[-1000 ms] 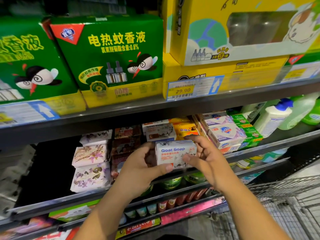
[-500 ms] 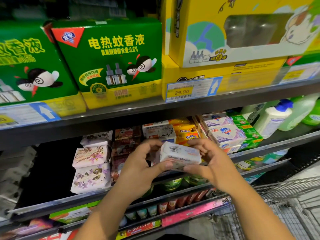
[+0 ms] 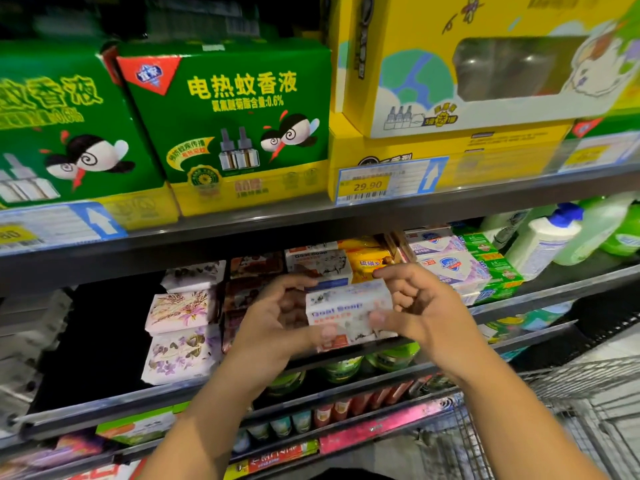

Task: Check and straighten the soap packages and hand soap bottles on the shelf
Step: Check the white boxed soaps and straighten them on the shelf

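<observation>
A white Goat Soap box (image 3: 343,303) is held in front of the soap shelf (image 3: 104,407), its label facing me and blurred. My left hand (image 3: 277,317) grips its left end, thumb under it. My right hand (image 3: 422,306) grips its right end, thumb on the front. Behind it on the shelf sits another Goat Soap box (image 3: 318,263), beside yellow soap (image 3: 367,261). Floral soap packages (image 3: 180,310) are stacked at the left, with brown ones (image 3: 249,268) beside them. Safeguard soap packs (image 3: 453,268) and green packs (image 3: 491,258) lie to the right. A white hand soap bottle (image 3: 543,240) and green bottles (image 3: 623,237) stand at the far right.
Above, green mosquito-liquid boxes (image 3: 228,123) and yellow boxes (image 3: 450,64) fill the upper shelf, with a 29.90 price tag (image 3: 367,185). A wire shopping cart (image 3: 571,393) stands at the lower right. Small jars and tubes line the shelves below.
The Goat Soap box was tipped so its top showed, then turned back with the label toward me. Both hands shifted their fingers on it.
</observation>
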Available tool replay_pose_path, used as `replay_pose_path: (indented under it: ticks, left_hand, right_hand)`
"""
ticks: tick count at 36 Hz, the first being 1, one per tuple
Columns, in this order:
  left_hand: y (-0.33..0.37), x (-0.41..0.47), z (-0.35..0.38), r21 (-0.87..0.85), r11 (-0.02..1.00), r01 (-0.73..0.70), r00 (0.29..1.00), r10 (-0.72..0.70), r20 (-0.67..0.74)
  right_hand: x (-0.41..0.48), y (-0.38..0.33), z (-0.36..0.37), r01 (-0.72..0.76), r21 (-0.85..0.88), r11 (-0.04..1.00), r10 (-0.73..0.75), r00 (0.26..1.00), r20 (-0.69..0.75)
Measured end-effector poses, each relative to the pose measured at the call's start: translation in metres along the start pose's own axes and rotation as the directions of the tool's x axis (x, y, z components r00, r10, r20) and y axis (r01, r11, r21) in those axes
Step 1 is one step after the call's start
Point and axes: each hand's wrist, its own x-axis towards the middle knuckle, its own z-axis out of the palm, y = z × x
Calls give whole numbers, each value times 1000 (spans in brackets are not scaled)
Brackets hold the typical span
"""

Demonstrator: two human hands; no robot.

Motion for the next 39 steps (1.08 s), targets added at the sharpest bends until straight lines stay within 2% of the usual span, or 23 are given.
replay_pose_path:
  ticks: [2,4,8,13,17,20,23,25,27,30,32,36,39]
  left_hand:
    - [7,1,4,-65,997,52,999,-51,13]
    - [14,3,10,-97,982,162,987,-161,13]
    - [20,5,19,-144,896,419,905,-425,-11]
    - [19,10,20,-119,859,499,861,-506,-44]
    - [21,10,16,-86,907,413,907,-418,-59]
    - [21,10,12,5,974,227,968,-225,-114]
    - [19,11,12,126,992,0,984,22,-176]
    - [18,7,14,108,988,-114,981,129,-147]
    - [15,5,11,67,982,-177,982,181,-47]
    - [10,3,-1,203,959,-199,973,169,156]
    - [7,3,-9,291,940,-179,969,116,220]
    - [7,4,-21,466,871,-154,988,132,80]
    - [9,6,-33,604,792,-86,996,93,20]
  right_hand:
    - [4,-3,2,-100,60,993,101,995,-18]
    - [7,-5,5,-210,97,973,213,977,-29]
    - [11,-3,10,-419,31,907,421,905,-65]
    - [10,0,11,-506,-70,860,505,863,-33]
    - [12,2,6,-426,-10,905,425,904,-51]
    - [13,4,0,-278,-22,960,277,960,-37]
    - [13,6,3,-191,-11,982,190,979,-70]
    - [11,7,10,-155,23,988,156,985,-68]
    - [10,12,19,-144,71,987,149,987,-60]
    - [12,15,28,-196,126,973,204,977,-58]
    - [14,16,31,-251,89,964,256,965,-49]
    - [17,17,33,-283,70,957,284,959,-13]
    - [19,15,29,-257,167,952,245,965,89]
